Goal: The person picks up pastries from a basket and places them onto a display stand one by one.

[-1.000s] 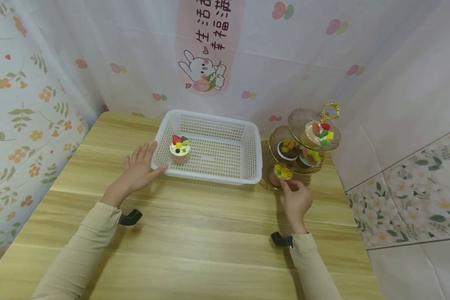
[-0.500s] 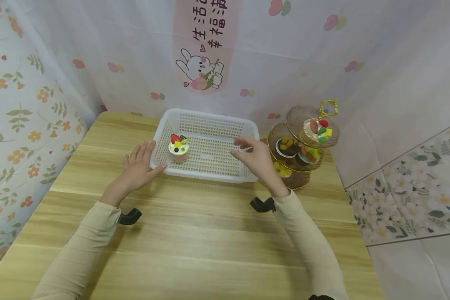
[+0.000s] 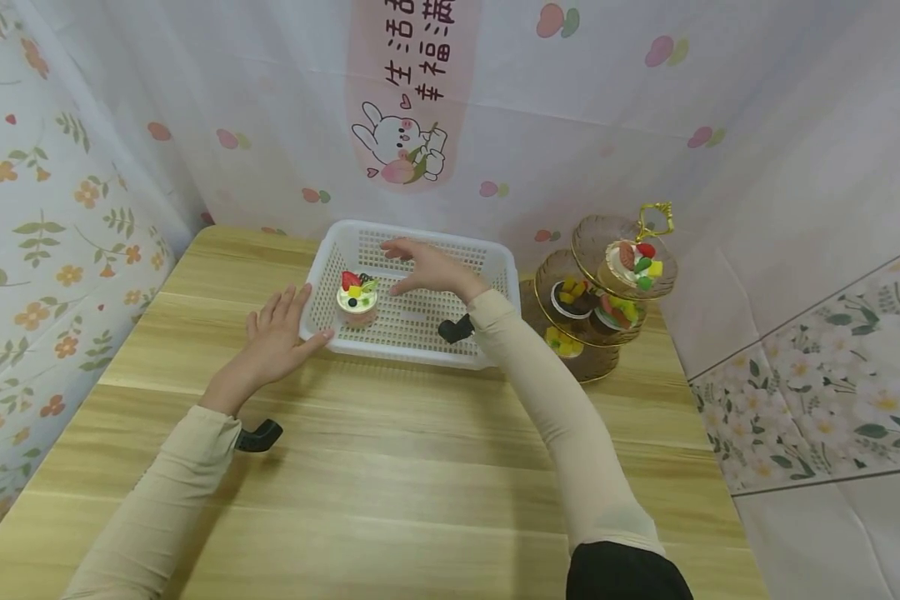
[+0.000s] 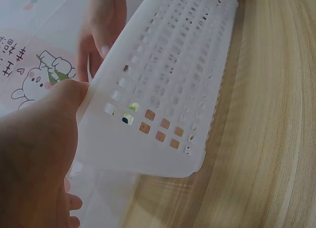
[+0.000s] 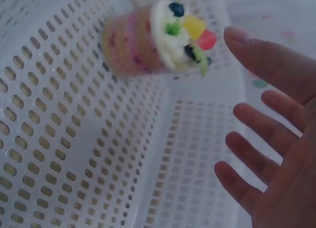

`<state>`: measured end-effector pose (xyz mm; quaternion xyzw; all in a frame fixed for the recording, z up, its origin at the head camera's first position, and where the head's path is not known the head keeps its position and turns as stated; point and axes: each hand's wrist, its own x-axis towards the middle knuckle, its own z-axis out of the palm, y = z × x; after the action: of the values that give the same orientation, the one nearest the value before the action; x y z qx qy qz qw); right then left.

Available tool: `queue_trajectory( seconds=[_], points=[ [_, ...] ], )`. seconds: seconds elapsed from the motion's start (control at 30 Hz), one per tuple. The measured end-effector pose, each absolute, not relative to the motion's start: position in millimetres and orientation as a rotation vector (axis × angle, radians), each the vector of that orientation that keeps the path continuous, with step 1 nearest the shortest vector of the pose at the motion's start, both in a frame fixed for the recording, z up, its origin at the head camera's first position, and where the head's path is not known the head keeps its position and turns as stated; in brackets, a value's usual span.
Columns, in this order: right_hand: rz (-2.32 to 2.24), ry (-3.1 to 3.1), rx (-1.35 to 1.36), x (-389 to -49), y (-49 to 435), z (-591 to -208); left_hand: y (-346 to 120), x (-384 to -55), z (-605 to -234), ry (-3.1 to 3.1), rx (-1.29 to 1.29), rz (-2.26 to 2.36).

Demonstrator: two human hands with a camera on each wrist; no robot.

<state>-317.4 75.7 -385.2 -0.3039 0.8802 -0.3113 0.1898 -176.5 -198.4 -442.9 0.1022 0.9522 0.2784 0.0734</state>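
My left hand (image 3: 273, 337) rests with spread fingers on the left rim of a white plastic basket (image 3: 412, 357). Inside that basket, at its left end, stands a cake cup (image 3: 357, 304) topped with cream, a strawberry and fruit pieces. Over the basket's middle hovers my right hand (image 3: 431, 268), its fingers apart and holding nothing. In the right wrist view the cake cup (image 5: 133, 43) lies just beyond the thumb, with a gap between them. Through the basket's holes in the left wrist view, bits of the cake cup (image 4: 160, 135) show.
A three-tier stand (image 3: 607, 329) with gold trim is right of the basket. It carries a cream-topped cupcake (image 3: 630, 265) on top, two dark cupcakes (image 3: 570, 297) on the middle tier and a yellow-topped cake (image 3: 564, 343) at the bottom. A curtain hangs behind the wooden table (image 3: 390, 483).
My right hand has left the yellow-topped cake on the stand's bottom tier and moved left over the basket, nearing the cake cup. The left hand stays on the rim.
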Motion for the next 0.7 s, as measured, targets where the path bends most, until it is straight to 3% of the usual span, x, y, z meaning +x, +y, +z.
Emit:
queue_trajectory(
  seconds=[0.7],
  points=[
    [-0.748,2.295,-0.727,-326,30,-420,-198,-176,-441,2.851,0.306,0.835]
  ],
)
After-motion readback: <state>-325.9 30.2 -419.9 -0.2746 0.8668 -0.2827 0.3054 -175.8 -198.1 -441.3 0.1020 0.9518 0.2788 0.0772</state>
